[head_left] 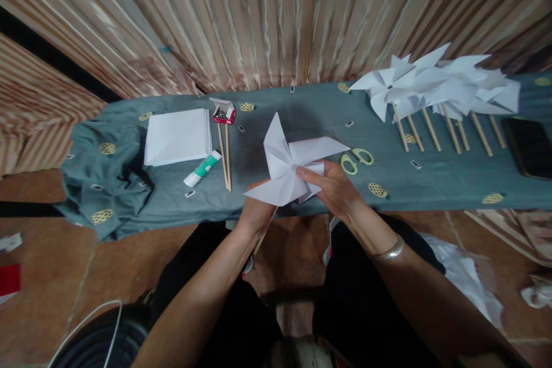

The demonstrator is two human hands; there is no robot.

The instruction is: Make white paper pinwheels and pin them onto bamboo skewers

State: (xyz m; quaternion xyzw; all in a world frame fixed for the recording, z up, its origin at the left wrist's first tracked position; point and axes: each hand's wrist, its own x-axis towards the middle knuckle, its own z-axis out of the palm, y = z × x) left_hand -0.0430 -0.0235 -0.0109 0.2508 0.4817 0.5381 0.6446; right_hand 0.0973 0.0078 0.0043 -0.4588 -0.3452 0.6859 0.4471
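A white paper pinwheel (280,168) is held up in front of me at the table's near edge, its blades spread. My right hand (332,184) grips it from the right, the thumb pressed on the paper near the centre. Beneath the lower left blade is my left hand (257,211), closed at the pinwheel's underside with its fingers mostly hidden by the paper. A thin wooden stick (266,231) slants down beside that hand. Green-handled scissors (357,160) lie just right of my right hand, their blades partly behind the pinwheel.
On the blue-grey tablecloth (302,109) are a paper stack (177,137), a glue stick (202,168), two wooden sticks (226,155) and an open red box (224,112) of small metal pieces. Several finished pinwheels (444,86) and a black phone (528,146) lie at right.
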